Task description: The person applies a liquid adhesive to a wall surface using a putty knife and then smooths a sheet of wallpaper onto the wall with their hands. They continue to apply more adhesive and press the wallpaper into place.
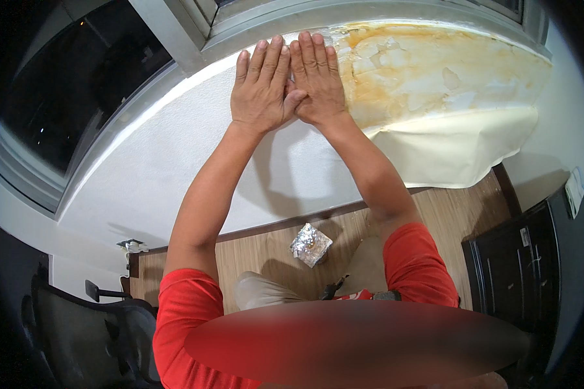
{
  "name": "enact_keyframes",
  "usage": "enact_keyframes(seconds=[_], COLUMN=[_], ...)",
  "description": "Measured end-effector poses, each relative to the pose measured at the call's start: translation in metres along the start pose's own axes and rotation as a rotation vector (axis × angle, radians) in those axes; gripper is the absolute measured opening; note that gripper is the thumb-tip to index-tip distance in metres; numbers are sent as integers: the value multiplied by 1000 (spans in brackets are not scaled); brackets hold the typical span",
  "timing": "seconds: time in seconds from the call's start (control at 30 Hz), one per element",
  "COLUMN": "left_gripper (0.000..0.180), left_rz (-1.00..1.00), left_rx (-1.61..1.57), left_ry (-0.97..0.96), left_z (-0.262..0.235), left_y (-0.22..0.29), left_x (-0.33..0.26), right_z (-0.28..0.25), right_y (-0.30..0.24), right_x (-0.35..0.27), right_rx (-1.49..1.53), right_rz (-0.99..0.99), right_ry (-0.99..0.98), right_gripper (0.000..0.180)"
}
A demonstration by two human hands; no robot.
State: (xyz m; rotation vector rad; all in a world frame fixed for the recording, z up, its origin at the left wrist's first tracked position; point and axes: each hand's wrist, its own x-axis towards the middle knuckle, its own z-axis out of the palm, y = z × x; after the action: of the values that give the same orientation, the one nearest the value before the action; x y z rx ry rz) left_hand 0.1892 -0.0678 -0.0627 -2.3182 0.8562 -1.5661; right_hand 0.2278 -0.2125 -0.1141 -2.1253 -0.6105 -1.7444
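Note:
Both arms reach up and forward to the wall under the window. My left hand (258,97) lies flat on the white textured wallpaper (162,155), fingers stretched toward the top edge. Beside it my right hand (320,87) is also flat, the two thumbs meeting or overlapping. Right of my right hand is a bare wall patch (435,74), stained yellow-brown and flaking. Below that patch a cream sheet of peeled wallpaper (454,142) hangs folded over, its lower edge loose. Neither hand grips anything.
A foil-covered container (311,245) stands on the wood floor (266,259) near my knees. At the right is a black drawer cabinet (519,259); at the lower left, a black office chair (97,330). A metal window frame (175,32) runs above the wall. A wall outlet (133,246) sits low on the left.

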Motion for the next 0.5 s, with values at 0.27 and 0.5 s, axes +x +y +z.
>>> enact_keyframes(seconds=[0.27,0.5], left_gripper=[82,83], left_rz=[8,43], left_rx=[-6,-46], left_ry=[9,78], left_z=[0,2], left_y=[-1,0], left_x=[1,1], right_z=[-1,-9], right_y=[1,5], right_x=[3,15], right_rx=[-17,-56], right_rz=[3,-22], right_ry=[-27,17], right_gripper=[78,75])
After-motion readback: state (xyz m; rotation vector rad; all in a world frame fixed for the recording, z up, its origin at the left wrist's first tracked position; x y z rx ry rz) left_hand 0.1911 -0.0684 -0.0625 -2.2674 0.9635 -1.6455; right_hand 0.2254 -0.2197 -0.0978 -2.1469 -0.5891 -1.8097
